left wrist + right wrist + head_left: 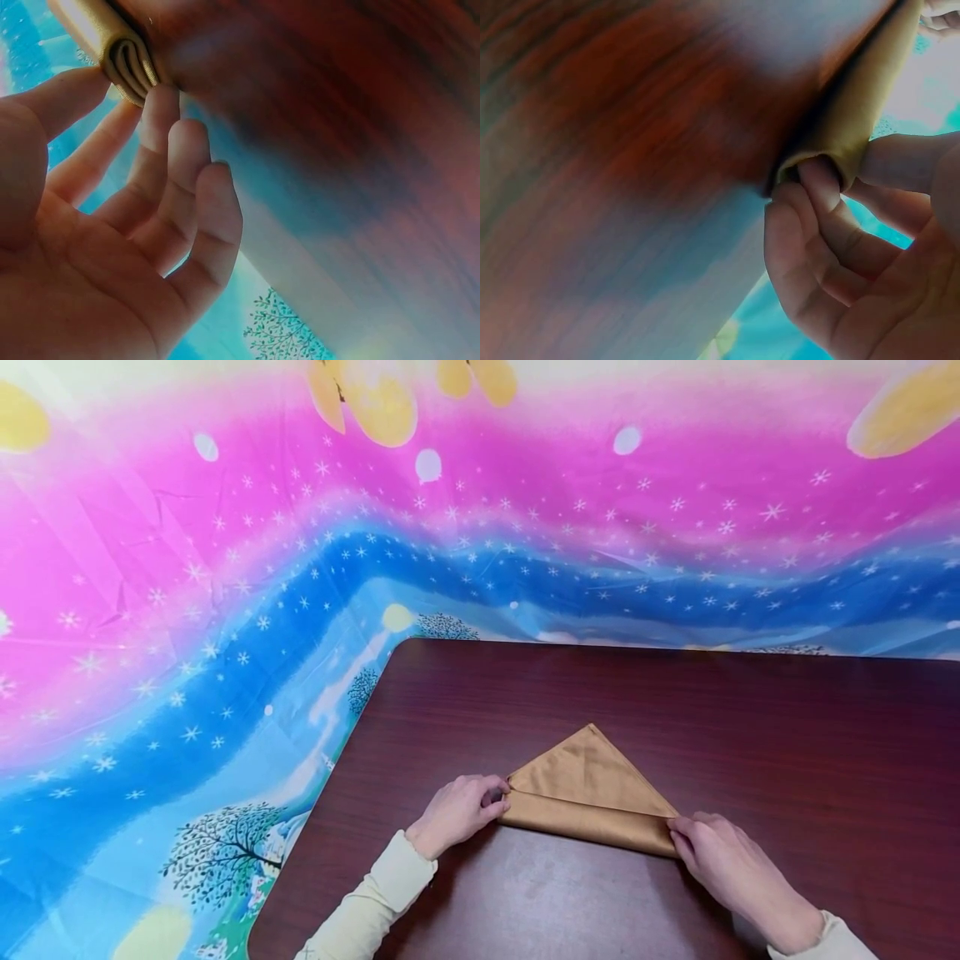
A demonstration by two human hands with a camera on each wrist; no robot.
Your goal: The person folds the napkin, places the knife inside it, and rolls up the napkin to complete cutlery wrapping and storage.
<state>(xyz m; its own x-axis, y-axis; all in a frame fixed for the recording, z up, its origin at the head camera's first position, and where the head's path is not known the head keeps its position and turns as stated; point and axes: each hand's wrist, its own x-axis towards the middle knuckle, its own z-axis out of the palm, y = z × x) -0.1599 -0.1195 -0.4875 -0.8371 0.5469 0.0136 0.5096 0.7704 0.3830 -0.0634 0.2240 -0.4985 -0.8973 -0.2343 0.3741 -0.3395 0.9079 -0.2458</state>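
A golden-brown satin cloth (588, 768) lies on the table, a triangle pointing away with its near edge folded into a flat roll. At the roll's left end, my left hand (463, 810) pinches the cloth between thumb and fingers. The left wrist view shows the layered end of the roll (124, 56) by the thumb and fingertips. My right hand (738, 868) holds the other end. In the right wrist view, one finger (821, 184) sits inside the hollow end of the roll, while the thumb (900, 161) presses it from outside.
The dark reddish-brown wooden table (810, 735) has a rounded far left corner. Behind it and to its left hangs a pink and blue backdrop cloth (480, 493) printed with snowflakes and trees.
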